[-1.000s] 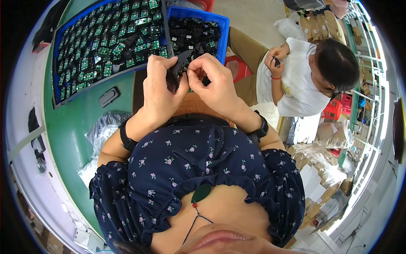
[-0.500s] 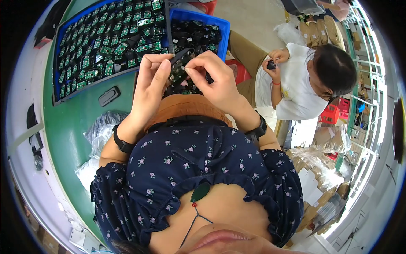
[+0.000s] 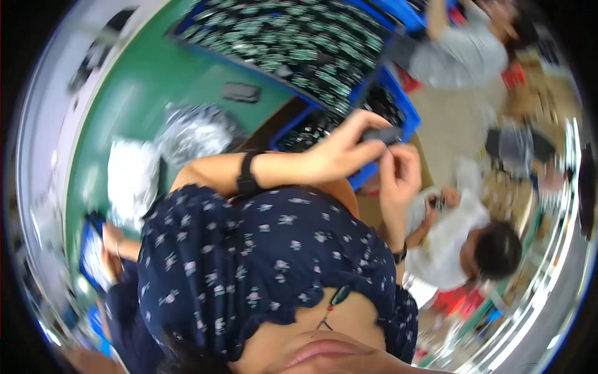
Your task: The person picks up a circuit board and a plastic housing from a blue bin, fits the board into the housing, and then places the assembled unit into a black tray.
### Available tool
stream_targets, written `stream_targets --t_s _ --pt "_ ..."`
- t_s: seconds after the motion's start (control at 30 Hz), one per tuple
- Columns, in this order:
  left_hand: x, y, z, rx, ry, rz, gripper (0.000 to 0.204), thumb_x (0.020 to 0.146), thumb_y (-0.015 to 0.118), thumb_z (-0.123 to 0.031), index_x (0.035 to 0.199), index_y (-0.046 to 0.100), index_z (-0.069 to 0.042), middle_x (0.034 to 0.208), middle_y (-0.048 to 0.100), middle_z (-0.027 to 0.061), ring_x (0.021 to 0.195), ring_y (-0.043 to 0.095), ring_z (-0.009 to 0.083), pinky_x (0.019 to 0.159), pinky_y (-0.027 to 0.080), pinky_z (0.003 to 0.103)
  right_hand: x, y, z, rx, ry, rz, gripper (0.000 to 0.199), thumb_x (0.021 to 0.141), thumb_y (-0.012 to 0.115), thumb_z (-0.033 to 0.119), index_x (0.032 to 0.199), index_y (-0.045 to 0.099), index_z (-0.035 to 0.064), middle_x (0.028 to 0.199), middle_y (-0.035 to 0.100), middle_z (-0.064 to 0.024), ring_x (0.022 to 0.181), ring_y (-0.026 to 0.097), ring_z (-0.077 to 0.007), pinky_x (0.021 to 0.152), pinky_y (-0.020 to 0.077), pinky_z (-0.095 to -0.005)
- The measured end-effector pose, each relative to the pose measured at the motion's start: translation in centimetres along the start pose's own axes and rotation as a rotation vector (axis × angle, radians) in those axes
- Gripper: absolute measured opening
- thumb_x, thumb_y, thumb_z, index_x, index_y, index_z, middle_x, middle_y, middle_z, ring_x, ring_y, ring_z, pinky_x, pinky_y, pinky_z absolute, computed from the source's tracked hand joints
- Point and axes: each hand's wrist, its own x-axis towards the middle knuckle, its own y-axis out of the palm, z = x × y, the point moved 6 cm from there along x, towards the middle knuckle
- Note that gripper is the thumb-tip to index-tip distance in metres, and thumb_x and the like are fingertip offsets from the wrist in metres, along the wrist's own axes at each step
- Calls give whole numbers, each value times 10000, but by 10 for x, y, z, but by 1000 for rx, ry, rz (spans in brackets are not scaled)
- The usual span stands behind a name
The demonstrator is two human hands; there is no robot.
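Observation:
My left hand [image 3: 346,149] is closed on a small black casing [image 3: 381,135], its thumb and fingers wrapped about one end. Against the other end, the fingertips of my right hand [image 3: 402,171] are pinched together at the lower edge. Motion blur hides the casing's details, and its inner side does not show. Both hands are just above a blue bin [image 3: 408,115] of dark parts. Beyond them on the green table lies a big blue-edged tray [image 3: 240,62] packed with green circuit boards in black housings.
A dark rounded casing [image 3: 242,92] lies on the green table [image 3: 134,93], near a clear plastic bag [image 3: 196,134] and a white bag [image 3: 131,174]. To the right sits a co-worker in white [image 3: 451,240]; another in grey [image 3: 464,56] is farther off. A third person's hands [image 3: 114,246] are at lower left.
The whole view has swung round, so tray and bin appear farther right. My hands have moved right across my body with the piece, which now shows its dark casing rather than its board.

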Motion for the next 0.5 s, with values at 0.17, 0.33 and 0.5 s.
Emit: stream_targets --t_s 0.17,0.33,0.5 --pt "-20 -17 -12 177 295 -183 370 803 542 -117 1132 433 15 1035 488 189 991 497 277 875 400 346 2 26 -7 71 31 115 99 832 523 -78 884 498 2 927 475 -52 813 467 -103 689 399 -210" --pt "-30 -40 -18 -61 248 -234 386 826 565 -145 1151 421 6 1084 490 125 1030 482 205 900 390 319 16 42 -9 1 -11 198 170 853 493 -67 1017 473 -29 1010 452 -85 916 493 -157 825 415 -267" --pt "-27 -63 -5 -435 243 -289 394 857 564 -123 1189 392 3 1086 479 82 1023 469 147 900 402 298 37 69 20 -96 -207 312 71 880 500 -18 950 516 -21 975 464 -74 859 490 -142 731 420 -249"
